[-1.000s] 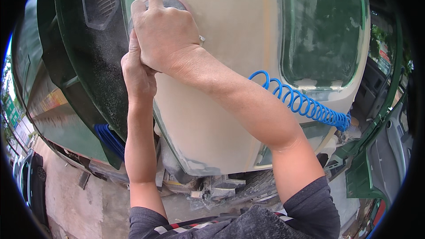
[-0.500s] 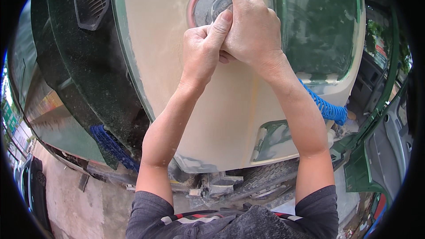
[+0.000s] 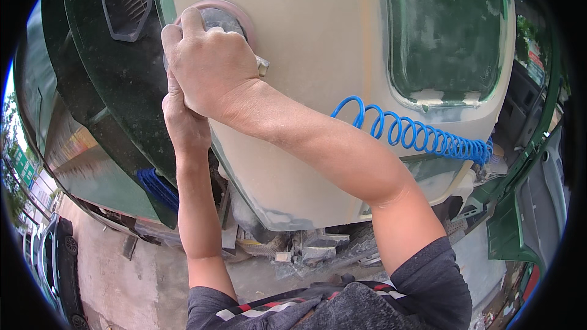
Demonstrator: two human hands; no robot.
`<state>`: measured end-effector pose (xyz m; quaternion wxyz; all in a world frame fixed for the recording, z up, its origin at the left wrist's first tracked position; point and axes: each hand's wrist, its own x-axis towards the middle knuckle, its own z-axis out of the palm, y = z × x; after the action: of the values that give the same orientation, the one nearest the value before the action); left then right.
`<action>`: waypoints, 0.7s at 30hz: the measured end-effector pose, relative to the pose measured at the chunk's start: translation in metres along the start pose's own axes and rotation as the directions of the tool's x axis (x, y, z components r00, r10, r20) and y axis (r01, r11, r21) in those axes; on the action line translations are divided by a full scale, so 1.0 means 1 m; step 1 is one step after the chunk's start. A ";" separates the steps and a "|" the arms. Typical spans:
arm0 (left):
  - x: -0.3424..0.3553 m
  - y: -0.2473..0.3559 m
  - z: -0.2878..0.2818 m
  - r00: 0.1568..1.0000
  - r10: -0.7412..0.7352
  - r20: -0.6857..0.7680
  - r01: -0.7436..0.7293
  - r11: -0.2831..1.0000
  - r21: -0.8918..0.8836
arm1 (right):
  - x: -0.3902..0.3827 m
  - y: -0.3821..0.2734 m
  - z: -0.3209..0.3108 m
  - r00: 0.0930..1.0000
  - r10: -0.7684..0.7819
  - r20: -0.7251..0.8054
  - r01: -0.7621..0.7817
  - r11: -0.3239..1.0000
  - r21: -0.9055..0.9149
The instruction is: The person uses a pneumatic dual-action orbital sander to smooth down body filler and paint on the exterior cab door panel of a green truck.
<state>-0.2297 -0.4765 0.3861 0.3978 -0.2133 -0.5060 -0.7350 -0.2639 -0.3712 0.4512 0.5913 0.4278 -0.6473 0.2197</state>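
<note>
A round air sander (image 3: 221, 19) with a pinkish pad rim lies against the beige, filler-coated vehicle panel (image 3: 306, 49), at its left edge. My right hand (image 3: 214, 70) is wrapped over the sander's top, fingers curled around it. Below and partly behind it, my left hand (image 3: 183, 123) is closed at the near side of the sander; its fingers are mostly hidden. A small metal fitting (image 3: 263, 66) sticks out beside my right wrist. Both hands are dusty. A coiled blue air hose (image 3: 403, 131) stretches across the panel from the right toward my right forearm, which hides its far end.
Left of the panel lies a dark, dusty surface with a black vent grille (image 3: 125, 0). A green-framed window area (image 3: 446, 30) is on the right. Further right hangs an open green door (image 3: 507, 226). Below the panel are exposed mechanical parts (image 3: 312, 247). A dark car (image 3: 58, 269) stands at lower left.
Both hands have moved the sander left and slightly nearer, from the panel's upper middle to its left edge. My right forearm now crosses the panel, and the blue hose is stretched out more.
</note>
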 end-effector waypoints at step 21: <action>-0.010 -0.021 0.049 0.985 -0.045 0.168 -0.008 0.953 0.301 | -0.033 0.050 -0.052 0.990 0.121 0.079 -0.117 0.992 -0.048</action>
<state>-0.2450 -0.4244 0.3860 0.3733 -0.2086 -0.6466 -0.6317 -0.2766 -0.2934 0.4414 0.5593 0.3842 -0.6998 0.2231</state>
